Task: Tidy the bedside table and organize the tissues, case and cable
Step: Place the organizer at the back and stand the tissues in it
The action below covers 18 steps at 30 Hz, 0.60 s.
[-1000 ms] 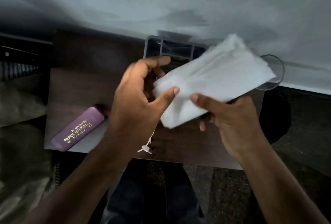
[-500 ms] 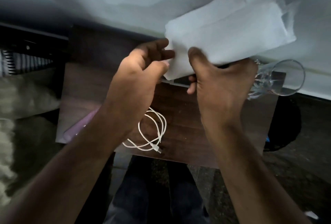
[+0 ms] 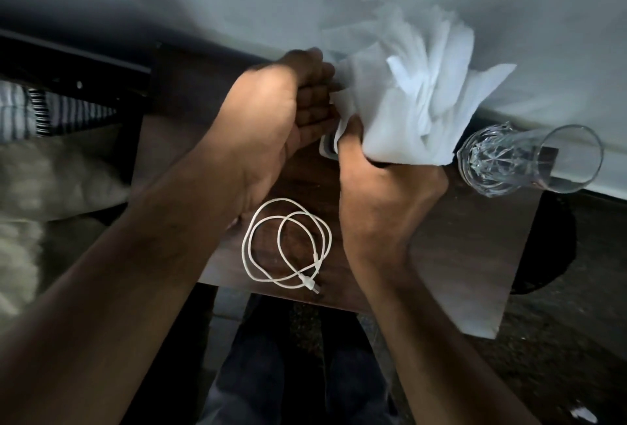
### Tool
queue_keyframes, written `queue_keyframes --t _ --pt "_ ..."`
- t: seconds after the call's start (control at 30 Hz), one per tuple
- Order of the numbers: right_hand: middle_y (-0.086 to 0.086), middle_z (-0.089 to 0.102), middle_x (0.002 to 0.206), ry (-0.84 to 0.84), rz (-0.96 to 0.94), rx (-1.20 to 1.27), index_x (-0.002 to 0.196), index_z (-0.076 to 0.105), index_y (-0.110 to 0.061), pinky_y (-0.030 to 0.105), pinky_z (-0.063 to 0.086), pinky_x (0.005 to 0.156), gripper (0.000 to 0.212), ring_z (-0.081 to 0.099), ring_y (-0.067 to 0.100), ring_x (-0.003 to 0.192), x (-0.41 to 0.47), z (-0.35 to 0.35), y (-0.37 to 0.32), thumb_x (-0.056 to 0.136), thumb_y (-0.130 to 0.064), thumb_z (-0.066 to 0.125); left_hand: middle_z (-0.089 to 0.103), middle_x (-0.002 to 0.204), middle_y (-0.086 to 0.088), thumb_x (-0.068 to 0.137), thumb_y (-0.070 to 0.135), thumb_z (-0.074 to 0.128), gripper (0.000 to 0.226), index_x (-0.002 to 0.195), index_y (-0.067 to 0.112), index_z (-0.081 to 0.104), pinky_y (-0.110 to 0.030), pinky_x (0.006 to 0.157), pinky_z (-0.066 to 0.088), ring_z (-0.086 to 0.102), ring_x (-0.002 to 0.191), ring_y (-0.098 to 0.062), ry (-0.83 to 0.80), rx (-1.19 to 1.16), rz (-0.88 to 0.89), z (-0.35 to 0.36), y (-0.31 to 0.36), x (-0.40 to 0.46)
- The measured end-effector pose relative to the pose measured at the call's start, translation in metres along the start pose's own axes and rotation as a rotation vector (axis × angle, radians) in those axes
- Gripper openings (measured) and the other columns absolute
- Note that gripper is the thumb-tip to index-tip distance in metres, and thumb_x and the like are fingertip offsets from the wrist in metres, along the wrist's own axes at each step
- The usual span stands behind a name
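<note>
A stack of white tissues (image 3: 417, 102) is held above the back of the brown bedside table (image 3: 458, 255), its sheets fanned and rumpled. My right hand (image 3: 383, 193) grips the stack from below, thumb on its near left corner. My left hand (image 3: 288, 112) is turned palm toward the stack, with its fingers touching the left edge. A coiled white cable (image 3: 288, 244) lies on the table near the front edge, between my wrists. The case is hidden, probably behind my left forearm.
A clear cut glass (image 3: 526, 160) stands at the table's back right, close to the tissues. A grey organizer's corner (image 3: 326, 149) peeks out under my hands. A white bedsheet (image 3: 237, 0) runs along the back. Striped cloth (image 3: 51, 109) lies left.
The tissues have dropped lower and fanned out. My left hand has let go of its pinch and turned palm toward the stack. My right hand keeps its grip.
</note>
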State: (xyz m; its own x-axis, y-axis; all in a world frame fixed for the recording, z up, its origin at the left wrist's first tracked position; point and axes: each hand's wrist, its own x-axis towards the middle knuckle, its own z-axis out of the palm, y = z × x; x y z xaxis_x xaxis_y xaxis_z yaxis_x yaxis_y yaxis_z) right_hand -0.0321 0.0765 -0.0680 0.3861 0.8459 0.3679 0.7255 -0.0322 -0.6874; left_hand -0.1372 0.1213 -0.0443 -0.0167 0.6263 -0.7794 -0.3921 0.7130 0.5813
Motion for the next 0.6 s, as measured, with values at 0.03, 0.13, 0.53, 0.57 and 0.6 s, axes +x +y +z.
queue_keyframes --t 0.03,0.13,0.53,0.57,0.6 --pt "0.018 0.070 0.066 0.003 -0.030 -0.009 0.076 0.068 0.005 0.017 0.046 0.065 0.025 0.068 0.029 0.061 -0.001 0.001 -0.002 0.058 0.012 0.084 0.073 0.121 -0.015 0.102 0.030 0.051 0.039 0.124 0.001 0.066 -0.044 0.102 0.055 0.070 0.114 -0.030 0.009 0.003 -0.004 -0.001 0.001 0.001" --pt "0.022 0.069 0.071 -0.056 -0.036 0.026 0.085 0.065 0.004 0.032 0.053 0.067 0.030 0.068 0.036 0.069 -0.003 0.005 -0.004 0.060 0.016 0.077 0.076 0.112 -0.019 0.096 0.025 0.060 0.029 0.109 0.002 0.072 -0.048 0.104 0.054 0.071 0.109 -0.034 0.047 0.018 0.053 0.000 0.004 0.000" --pt "0.021 0.069 0.089 -0.135 0.142 -0.017 0.097 0.066 0.010 0.031 0.057 0.080 0.035 0.069 0.036 0.083 -0.006 0.009 -0.013 0.068 -0.006 0.078 0.073 0.122 -0.015 0.100 0.032 0.052 0.043 0.128 0.000 0.062 -0.034 0.096 0.058 0.072 0.110 -0.027 -0.012 -0.087 0.047 -0.011 -0.002 -0.016" --pt "0.022 0.068 0.087 -0.151 0.100 -0.030 0.095 0.067 0.010 0.038 0.059 0.077 0.031 0.069 0.038 0.080 -0.006 0.007 -0.010 0.070 -0.003 0.077 0.073 0.120 -0.013 0.103 0.032 0.049 0.042 0.129 0.001 0.061 -0.032 0.096 0.058 0.072 0.109 -0.025 -0.009 -0.079 0.026 -0.007 -0.001 -0.015" --pt "0.023 0.067 0.084 -0.181 0.091 -0.029 0.092 0.066 0.009 0.043 0.060 0.074 0.024 0.067 0.039 0.076 -0.006 0.006 -0.007 0.073 -0.001 0.076 0.074 0.119 -0.010 0.104 0.033 0.047 0.041 0.127 0.003 0.062 -0.028 0.094 0.058 0.073 0.107 -0.020 -0.003 -0.065 0.013 -0.005 0.000 -0.014"
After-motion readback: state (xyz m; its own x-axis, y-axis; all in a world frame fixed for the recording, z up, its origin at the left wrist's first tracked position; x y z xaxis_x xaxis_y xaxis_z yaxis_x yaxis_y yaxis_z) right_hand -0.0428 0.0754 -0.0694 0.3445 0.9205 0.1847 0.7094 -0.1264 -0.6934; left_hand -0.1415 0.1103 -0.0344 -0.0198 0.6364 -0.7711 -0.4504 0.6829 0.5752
